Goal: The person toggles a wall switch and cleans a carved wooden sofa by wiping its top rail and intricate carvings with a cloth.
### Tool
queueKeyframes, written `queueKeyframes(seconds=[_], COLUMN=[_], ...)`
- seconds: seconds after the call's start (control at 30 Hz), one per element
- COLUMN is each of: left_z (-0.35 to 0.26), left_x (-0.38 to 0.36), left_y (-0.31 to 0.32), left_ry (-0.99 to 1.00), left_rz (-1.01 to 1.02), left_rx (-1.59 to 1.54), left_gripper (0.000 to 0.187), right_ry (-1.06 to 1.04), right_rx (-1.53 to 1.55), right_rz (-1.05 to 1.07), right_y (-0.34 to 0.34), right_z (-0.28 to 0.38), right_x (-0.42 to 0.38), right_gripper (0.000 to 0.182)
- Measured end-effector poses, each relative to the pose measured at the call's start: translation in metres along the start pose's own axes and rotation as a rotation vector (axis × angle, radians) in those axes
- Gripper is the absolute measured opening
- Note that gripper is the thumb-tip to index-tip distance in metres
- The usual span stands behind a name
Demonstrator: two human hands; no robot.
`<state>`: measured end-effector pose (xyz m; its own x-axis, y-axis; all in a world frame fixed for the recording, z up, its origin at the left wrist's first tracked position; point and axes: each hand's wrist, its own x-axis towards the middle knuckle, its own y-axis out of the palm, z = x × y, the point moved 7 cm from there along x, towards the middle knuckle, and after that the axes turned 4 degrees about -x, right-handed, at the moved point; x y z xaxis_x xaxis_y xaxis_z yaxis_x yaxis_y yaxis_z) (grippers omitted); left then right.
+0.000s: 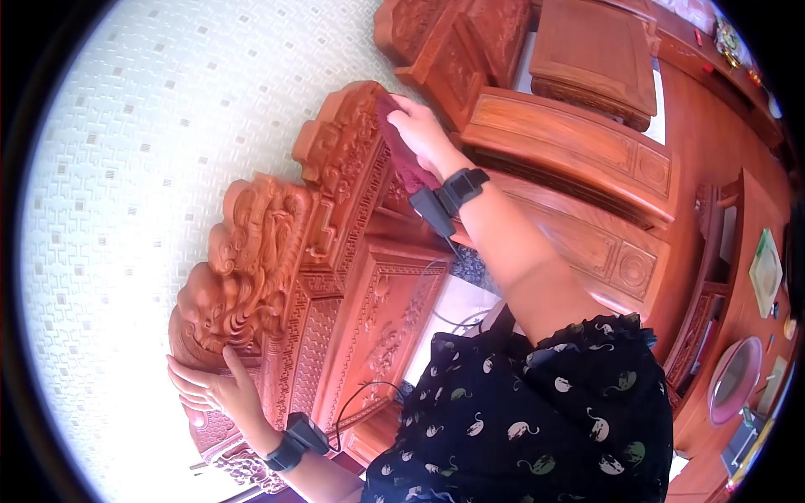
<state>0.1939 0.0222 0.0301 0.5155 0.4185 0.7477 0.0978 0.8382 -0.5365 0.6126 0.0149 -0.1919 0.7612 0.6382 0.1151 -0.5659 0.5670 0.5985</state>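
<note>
A carved reddish-brown wooden bench back (277, 243) runs diagonally across the view, with scrollwork along its top edge. My right hand (419, 134) is closed on a dark red cloth (400, 155), which lies against the far upper part of the carved back and hangs down from my fingers. At the near end, my left hand (214, 390) rests on the rounded carved top with its fingers spread, holding nothing. Each wrist wears a black strap with a small black device (432, 210).
Patterned light wallpaper (134, 168) stands behind the bench. Wooden seats (570, 151) and a small wooden table (595, 54) are at the upper right. A pink-rimmed basin (734, 381) and a glass ashtray (765, 272) sit on a wooden table at the right. Black cables (356, 390) hang by my arms.
</note>
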Motion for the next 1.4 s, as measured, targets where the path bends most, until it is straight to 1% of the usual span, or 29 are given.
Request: queueKeyframes(seconds=[0.07, 0.1, 0.13, 0.2, 0.23, 0.3, 0.33, 0.4, 0.43, 0.47, 0.53, 0.6, 0.67, 0.7, 0.73, 0.8, 0.83, 0.93, 0.97, 1.0, 1.07, 1.2, 1.27, 1.3, 1.33, 1.4], left_z=[-0.002, -0.002, -0.003, -0.004, -0.003, -0.003, -0.001, 0.0, 0.001, 0.002, -0.001, -0.004, -0.004, -0.005, -0.004, -0.003, -0.003, -0.002, -0.003, -0.003, -0.003, -0.004, -0.004, -0.004, -0.004, -0.003], left_x=[0.001, 0.001, 0.001, 0.001, 0.001, 0.0, 0.0, -0.001, -0.001, -0.002, -0.001, 0.001, 0.001, 0.0, 0.0, 0.002, 0.001, -0.001, 0.0, 0.001, 0.0, 0.0, 0.0, 0.0, 0.0, 0.0], left_y=[0.0, 0.0, -0.001, -0.001, -0.001, -0.002, -0.001, 0.001, 0.002, 0.002, -0.001, -0.002, -0.003, -0.004, -0.003, 0.0, 0.0, -0.001, -0.001, -0.001, -0.002, -0.003, -0.002, -0.003, -0.002, -0.002], left_ry=[-0.006, -0.005, -0.001, 0.008, 0.009, 0.013, 0.014, 0.009, 0.011, 0.014, 0.003, -0.01, -0.01, -0.011, -0.017, -0.022, -0.016, -0.011, -0.008, -0.007, -0.011, 0.006, 0.005, 0.003, 0.006, 0.007], left_rz=[0.006, 0.007, 0.0, -0.004, -0.009, -0.022, -0.012, -0.01, -0.001, 0.009, 0.005, -0.002, -0.005, -0.008, 0.027, 0.058, 0.036, 0.014, 0.01, 0.008, 0.001, -0.002, -0.003, -0.005, 0.005, 0.021], left_rx=[-0.02, -0.021, -0.029, -0.041, -0.028, -0.018, -0.021, -0.026, -0.032, -0.037, -0.067, -0.104, -0.088, -0.088, -0.059, -0.029, -0.053, -0.064, -0.061, -0.062, -0.039, -0.059, -0.033, -0.033, -0.034, -0.035], left_gripper=[0.081, 0.081, 0.081, 0.081, 0.081, 0.082, 0.081, 0.081, 0.081, 0.081, 0.081, 0.081, 0.081, 0.081, 0.081, 0.082, 0.082, 0.082, 0.082, 0.082, 0.082, 0.081, 0.081, 0.081, 0.082, 0.084], right_ry=[0.085, -0.076, -0.197, 0.062, 0.061, 0.202, 0.197, 0.181, 0.169, 0.169, 0.027, 0.019, -0.023, 0.024, 0.021, 0.239, 0.173, 0.144, 0.108, 0.078, 0.142, 0.125, -0.111, -0.061, -0.062, 0.094], right_rx=[-0.182, -0.371, -0.506, -0.345, -0.346, -0.075, -0.071, 0.072, 0.1, 0.1, -0.094, -0.096, -0.194, -0.159, -0.156, -0.005, 0.028, 0.038, -0.042, -0.109, -0.062, -0.092, -0.139, -0.302, -0.302, -0.287], right_rz=[-0.044, -0.122, -0.155, -0.035, -0.04, -0.024, -0.026, -0.094, -0.091, -0.088, -0.159, -0.13, -0.227, -0.181, -0.181, -0.125, -0.116, -0.144, -0.223, -0.138, -0.104, -0.145, -0.173, -0.118, -0.116, 0.07], right_y=[0.002, -0.002, -0.002, 0.005, 0.006, 0.008, 0.006, -0.004, -0.004, -0.002, -0.003, 0.002, 0.008, 0.01, 0.004, -0.005, -0.004, 0.001, 0.001, 0.003, 0.0, -0.004, 0.003, 0.001, -0.007, -0.013], right_z=[0.008, -0.005, -0.011, 0.004, 0.005, -0.006, -0.009, -0.018, -0.016, -0.017, -0.007, -0.013, -0.005, 0.001, 0.004, -0.011, -0.003, 0.002, 0.001, -0.005, 0.002, -0.014, -0.009, -0.01, -0.016, -0.05], right_x=[-0.003, 0.005, 0.008, -0.014, -0.02, -0.028, -0.026, -0.016, -0.01, -0.007, 0.002, 0.009, -0.006, -0.016, -0.013, -0.002, 0.003, -0.001, -0.007, -0.008, -0.015, -0.006, -0.025, -0.034, -0.034, -0.034], right_gripper=[0.041, 0.039, 0.038, 0.035, 0.035, 0.034, 0.034, 0.033, 0.036, 0.036, 0.037, 0.038, 0.037, 0.035, 0.035, 0.033, 0.033, 0.033, 0.034, 0.035, 0.036, 0.036, 0.038, 0.04, 0.04, 0.04])
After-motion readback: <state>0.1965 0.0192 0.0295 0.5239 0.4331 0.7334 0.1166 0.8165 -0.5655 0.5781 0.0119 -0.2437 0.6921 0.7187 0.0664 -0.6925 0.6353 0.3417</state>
